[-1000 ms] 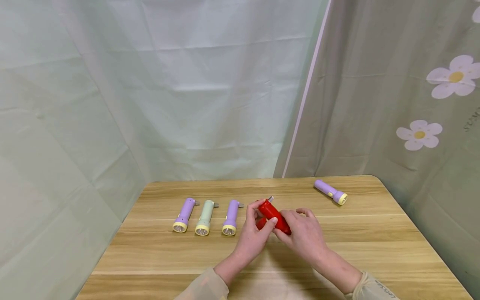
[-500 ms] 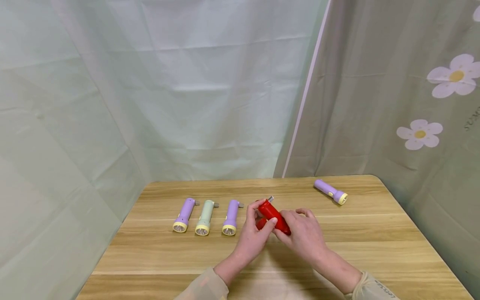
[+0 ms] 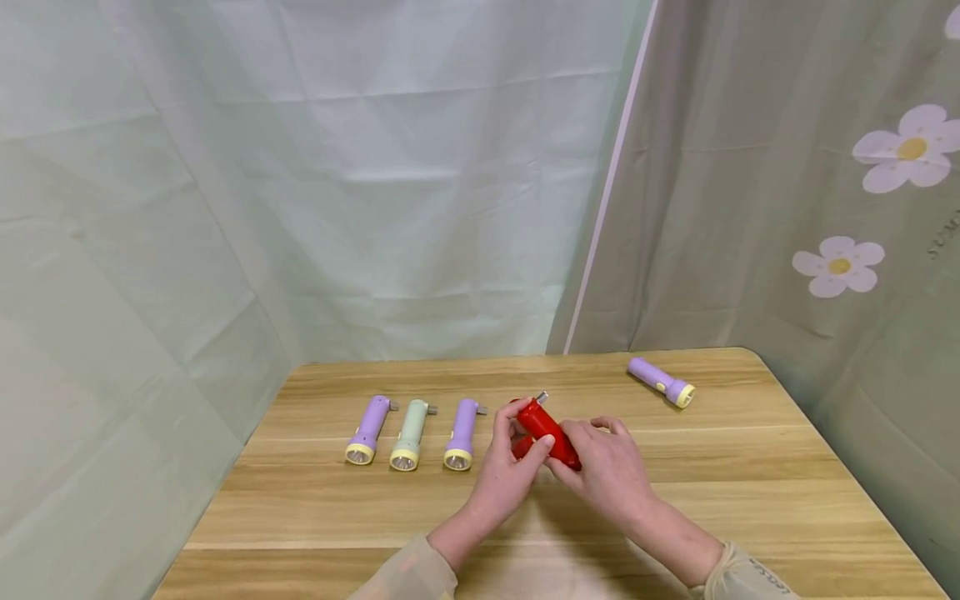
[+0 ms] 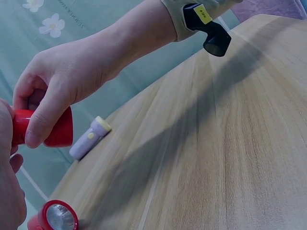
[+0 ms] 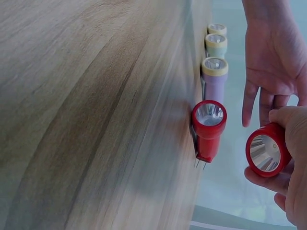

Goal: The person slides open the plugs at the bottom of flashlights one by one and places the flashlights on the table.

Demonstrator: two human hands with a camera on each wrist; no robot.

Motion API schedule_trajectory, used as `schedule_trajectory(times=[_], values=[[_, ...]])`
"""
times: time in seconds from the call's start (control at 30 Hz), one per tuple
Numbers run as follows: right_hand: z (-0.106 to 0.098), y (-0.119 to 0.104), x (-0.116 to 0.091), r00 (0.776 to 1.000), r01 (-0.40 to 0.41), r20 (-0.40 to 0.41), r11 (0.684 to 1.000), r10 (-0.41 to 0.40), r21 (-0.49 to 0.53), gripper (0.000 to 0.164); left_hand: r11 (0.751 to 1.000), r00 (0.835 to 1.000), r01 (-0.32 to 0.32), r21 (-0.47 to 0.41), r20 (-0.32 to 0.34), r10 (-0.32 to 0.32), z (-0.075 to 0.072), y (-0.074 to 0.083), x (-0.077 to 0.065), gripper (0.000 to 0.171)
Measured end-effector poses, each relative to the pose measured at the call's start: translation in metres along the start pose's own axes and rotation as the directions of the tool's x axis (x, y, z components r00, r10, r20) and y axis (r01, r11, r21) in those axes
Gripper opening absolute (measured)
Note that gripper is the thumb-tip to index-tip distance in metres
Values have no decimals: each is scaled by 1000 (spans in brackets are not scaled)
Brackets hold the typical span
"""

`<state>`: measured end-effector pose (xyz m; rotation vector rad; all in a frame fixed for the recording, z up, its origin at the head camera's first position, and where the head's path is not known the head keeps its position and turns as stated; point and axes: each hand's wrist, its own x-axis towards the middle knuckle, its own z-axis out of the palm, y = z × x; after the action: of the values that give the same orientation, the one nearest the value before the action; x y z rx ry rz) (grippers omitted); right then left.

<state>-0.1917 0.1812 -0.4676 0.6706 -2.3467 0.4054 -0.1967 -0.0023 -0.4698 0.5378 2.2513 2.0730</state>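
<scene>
A red flashlight (image 3: 551,433) is held over the table between both hands. My right hand (image 3: 611,467) grips its lamp end; the lens of this red flashlight (image 5: 265,154) shows in the right wrist view. My left hand (image 3: 506,475) pinches the body toward the tail, thumb on top and index finger at the far end. Beneath, a second red flashlight (image 5: 209,127) lies on the table, thin metal prongs at its tail. In the head view the left hand hides most of it. The right hand (image 4: 60,91) also shows in the left wrist view.
Left of the hands lie a purple flashlight (image 3: 462,433), a pale green flashlight (image 3: 411,433) and another purple flashlight (image 3: 370,429), in a row with plugs folded out. One more purple flashlight (image 3: 662,383) lies at the back right of the wooden table (image 3: 300,517). Curtains (image 3: 450,208) hang behind.
</scene>
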Motion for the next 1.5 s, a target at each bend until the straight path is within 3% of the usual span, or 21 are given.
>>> schedule_trajectory(times=[0.53, 1.0, 1.5], values=[[3, 1, -1, 1000, -12, 3, 1000, 12, 0, 39, 1000, 1000, 3, 29, -17, -3, 2, 1, 0, 62], [4, -5, 4, 981, -179, 82, 984, 177, 19, 29, 997, 999, -11, 78, -47, 15, 2, 4, 2, 58], [1, -5, 7, 968, -225, 118, 974, 223, 3, 25, 987, 996, -9, 163, -86, 23, 5, 5, 6, 56]])
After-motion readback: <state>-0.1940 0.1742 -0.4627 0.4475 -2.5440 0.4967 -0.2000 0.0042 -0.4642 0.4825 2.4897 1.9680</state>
